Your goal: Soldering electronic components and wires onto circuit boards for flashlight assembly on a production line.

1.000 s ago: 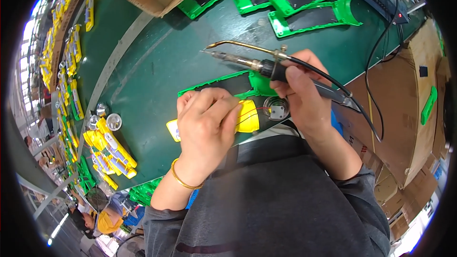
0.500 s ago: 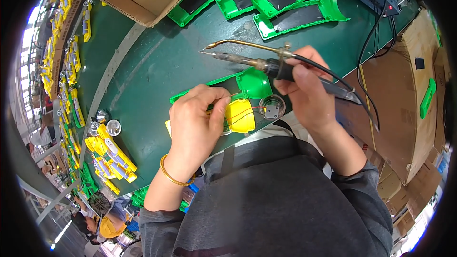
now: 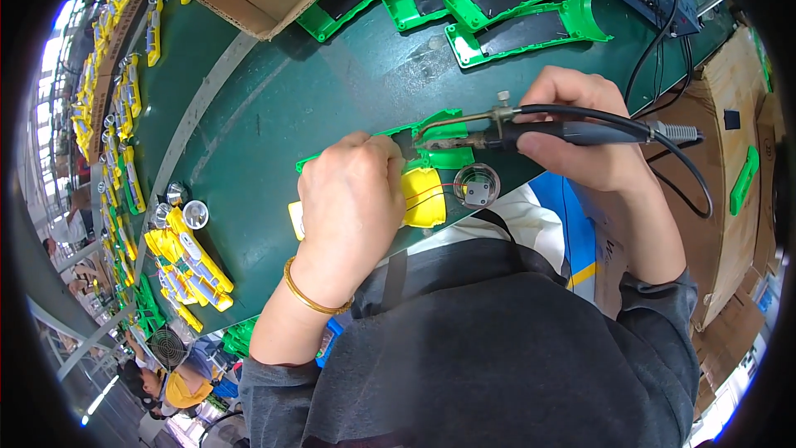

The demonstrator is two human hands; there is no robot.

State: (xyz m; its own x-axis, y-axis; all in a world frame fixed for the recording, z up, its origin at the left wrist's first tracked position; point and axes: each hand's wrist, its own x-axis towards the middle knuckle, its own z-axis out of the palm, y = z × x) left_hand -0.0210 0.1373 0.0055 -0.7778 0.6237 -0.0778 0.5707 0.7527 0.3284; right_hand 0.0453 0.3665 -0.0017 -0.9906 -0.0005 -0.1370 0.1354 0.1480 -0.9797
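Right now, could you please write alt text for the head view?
The right hand holds a soldering iron, its tip near the left hand, which covers part of a yellow casing on a green table; green casings lie beyond.

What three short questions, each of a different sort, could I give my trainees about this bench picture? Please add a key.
1. True or false: the right hand holds the soldering iron.

2. By the left hand, what colour is the bangle?
A) red
B) gold
C) blue

3. Fill the blank: beyond the yellow shell, as seen by the wearer, lies a ____ shell.

Key:
1. True
2. B
3. green
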